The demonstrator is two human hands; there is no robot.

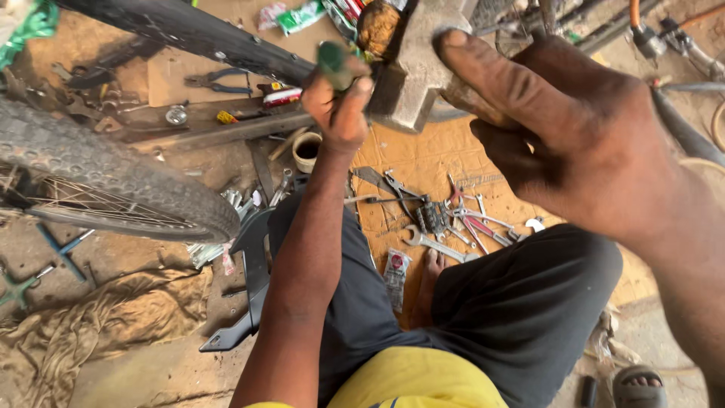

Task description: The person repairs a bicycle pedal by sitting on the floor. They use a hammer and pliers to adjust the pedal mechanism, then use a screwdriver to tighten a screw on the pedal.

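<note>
Grey steel, a heavy block-shaped part (414,72), is held up above the lap, steadied by the right hand (563,143) with its thumb pressed flat on the face. A green-handled tool (334,64) is clenched in the left hand (341,106) against the block's left edge. A slip of the tool could gouge the thumb, since the block is only hand-braced, above the spanners (445,227) spread on the cardboard sheet (423,162).

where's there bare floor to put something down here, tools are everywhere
Bare dirt floor lies at lower left, bordered by the crumpled tan cloth and the dark metal bracket. The cardboard sheet has an open strip just under the metal block. Crowded: the pile of wrenches and pliers by the knee, and around the tyre.
</note>
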